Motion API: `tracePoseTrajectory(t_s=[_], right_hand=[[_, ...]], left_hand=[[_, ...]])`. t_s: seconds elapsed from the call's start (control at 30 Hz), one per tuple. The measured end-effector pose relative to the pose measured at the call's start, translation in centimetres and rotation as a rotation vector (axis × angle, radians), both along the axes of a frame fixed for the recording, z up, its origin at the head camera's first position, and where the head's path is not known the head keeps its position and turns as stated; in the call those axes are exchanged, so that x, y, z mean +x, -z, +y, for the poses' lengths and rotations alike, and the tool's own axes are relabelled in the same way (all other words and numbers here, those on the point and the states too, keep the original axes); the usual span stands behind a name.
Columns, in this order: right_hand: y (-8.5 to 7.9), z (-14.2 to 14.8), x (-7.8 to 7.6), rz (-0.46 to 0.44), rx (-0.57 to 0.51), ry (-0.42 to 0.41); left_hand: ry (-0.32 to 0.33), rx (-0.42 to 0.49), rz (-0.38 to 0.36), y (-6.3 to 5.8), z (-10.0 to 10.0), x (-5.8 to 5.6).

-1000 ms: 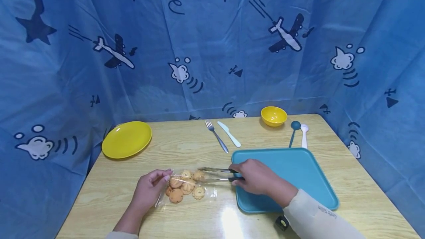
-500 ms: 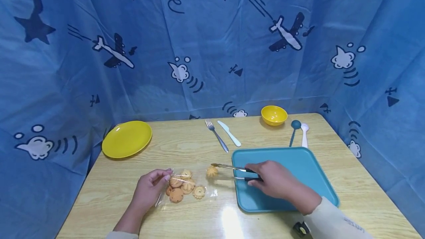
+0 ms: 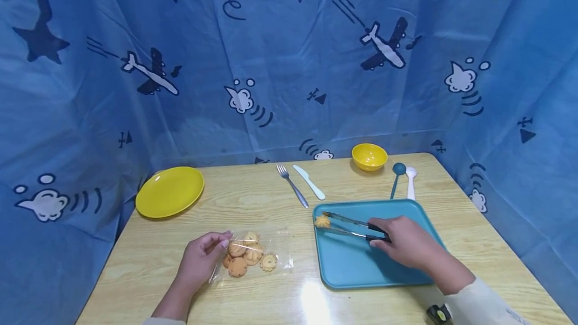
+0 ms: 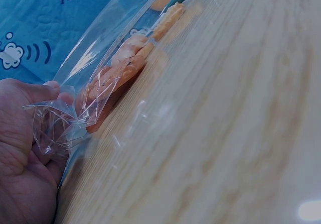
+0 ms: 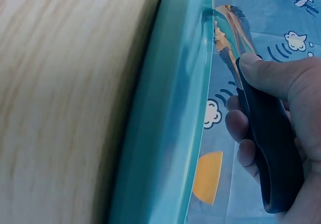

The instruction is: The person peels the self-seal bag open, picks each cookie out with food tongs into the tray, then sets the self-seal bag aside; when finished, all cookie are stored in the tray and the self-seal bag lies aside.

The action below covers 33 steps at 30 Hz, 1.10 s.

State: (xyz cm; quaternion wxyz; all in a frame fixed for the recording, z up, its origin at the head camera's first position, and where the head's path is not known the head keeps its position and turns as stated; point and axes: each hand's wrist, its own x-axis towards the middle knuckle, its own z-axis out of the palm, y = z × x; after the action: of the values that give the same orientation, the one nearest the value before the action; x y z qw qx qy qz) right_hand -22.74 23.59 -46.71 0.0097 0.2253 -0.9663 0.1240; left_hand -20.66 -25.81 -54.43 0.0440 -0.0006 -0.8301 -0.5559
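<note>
My left hand (image 3: 200, 260) pinches the closed end of a clear plastic bag (image 3: 282, 247) lying on the table. Several cookies (image 3: 238, 266) are inside it, and the left wrist view shows the crumpled plastic (image 4: 55, 126) between thumb and fingers. With my right hand (image 3: 404, 239) I grip metal tongs (image 3: 347, 232) by their black handles (image 5: 268, 148). A single cookie (image 3: 322, 221) sits between the tong tips at the left rim of the teal tray (image 3: 356, 270). Whether that cookie touches the tray I cannot tell.
A yellow plate (image 3: 169, 192) stands at the back left. Behind the tray lie a fork (image 3: 292, 185) and a pale knife (image 3: 309, 182). A yellow bowl (image 3: 369, 157), a dark green spoon (image 3: 398, 174) and a white spoon (image 3: 411, 182) are at the back right. A blue printed curtain (image 3: 271, 64) encloses the table.
My right hand has drawn the tongs out of the bag to the right, bringing one cookie from the bag over the tray's left edge. My left hand has stayed on the bag.
</note>
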Motion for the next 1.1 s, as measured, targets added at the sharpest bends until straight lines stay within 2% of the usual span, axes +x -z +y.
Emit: tracePoseTrajectory(t_s=[0.5, 0.87, 0.97, 1.1], right_hand=[[0.5, 0.9, 0.3, -0.002, 0.0, 0.019], [0.2, 0.7, 0.2, -0.025, -0.008, 0.033], [-0.4, -0.4, 0.3, -0.013, -0.034, -0.016], [-0.9, -2.8, 0.3, -0.013, -0.058, -0.143]], left_hand=[[0.023, 0.008, 0.01, -0.1, 0.0, 0.0], [0.004, 0.022, -0.016, 0.1, 0.0, -0.1], [0.006, 0.032, -0.011, 0.1, 0.0, -0.1], [0.012, 0.045, -0.007, 0.2, 0.0, -0.1]])
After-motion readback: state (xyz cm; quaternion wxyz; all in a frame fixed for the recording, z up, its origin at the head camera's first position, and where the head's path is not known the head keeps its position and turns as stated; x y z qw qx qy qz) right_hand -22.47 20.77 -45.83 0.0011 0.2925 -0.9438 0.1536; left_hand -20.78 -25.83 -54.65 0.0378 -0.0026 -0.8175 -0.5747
